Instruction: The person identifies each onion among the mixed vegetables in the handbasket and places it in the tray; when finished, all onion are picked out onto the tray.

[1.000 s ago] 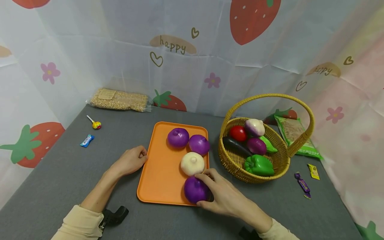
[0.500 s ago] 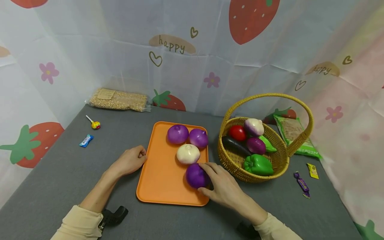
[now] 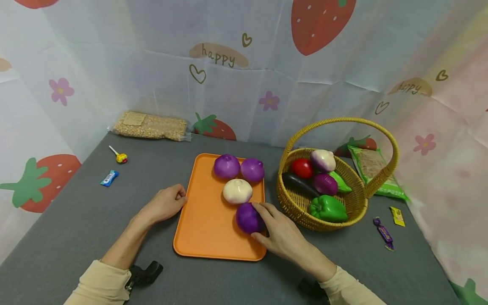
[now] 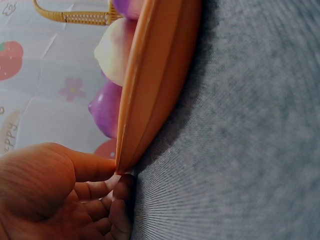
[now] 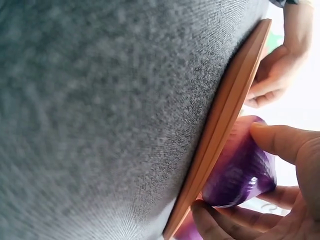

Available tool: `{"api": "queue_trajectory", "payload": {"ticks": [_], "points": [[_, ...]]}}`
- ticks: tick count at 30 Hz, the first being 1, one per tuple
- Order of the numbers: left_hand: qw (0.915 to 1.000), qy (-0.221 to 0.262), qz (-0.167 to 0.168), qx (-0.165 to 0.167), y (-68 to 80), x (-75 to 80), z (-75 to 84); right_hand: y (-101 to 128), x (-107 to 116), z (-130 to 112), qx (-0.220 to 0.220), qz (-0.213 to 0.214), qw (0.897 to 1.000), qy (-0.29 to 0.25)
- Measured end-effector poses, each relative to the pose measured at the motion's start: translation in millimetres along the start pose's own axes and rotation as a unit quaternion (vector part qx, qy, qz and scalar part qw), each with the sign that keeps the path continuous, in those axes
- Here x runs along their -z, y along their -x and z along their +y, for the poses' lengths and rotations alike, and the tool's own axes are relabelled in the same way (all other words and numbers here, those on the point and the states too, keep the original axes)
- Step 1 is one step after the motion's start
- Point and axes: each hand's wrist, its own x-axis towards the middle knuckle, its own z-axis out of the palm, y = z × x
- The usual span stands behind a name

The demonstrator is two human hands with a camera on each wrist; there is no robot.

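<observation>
On an orange tray [image 3: 202, 233] lie two purple onions, the left one [image 3: 226, 167] beside the right one [image 3: 252, 170], with a white onion [image 3: 237, 191] in front of them. My right hand [image 3: 282, 233] holds a darker purple onion [image 3: 249, 218] near the tray's right side, thumb and fingers spread around it. This onion appears to touch the white one. At the tray's left edge, my left hand [image 3: 164, 205] pinches the rim; the left wrist view shows the thumb [image 4: 92, 165] on the rim and curled fingers below.
A wicker basket [image 3: 287, 207] with vegetables, including a green bell pepper [image 3: 328, 208] and an eggplant [image 3: 300, 185], stands right of the tray. Behind lie a bag of beans or grains [image 3: 152, 126] and a green bag [image 3: 375, 171]. A lollipop [image 3: 121, 158] and several wrapped candies lie at the sides.
My right hand has moved the dark purple onion away from me along the tray. The white onion has shifted back and left, and now sits upright. My left hand stays put.
</observation>
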Motion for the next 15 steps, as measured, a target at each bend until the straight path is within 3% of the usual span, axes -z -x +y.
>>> {"api": "queue_trajectory", "payload": {"ticks": [15], "points": [[1.0000,-0.001,0.000,0.000,0.8,0.3,0.8,-0.1,0.9,-0.9,0.003,0.000,1.000,0.001]]}}
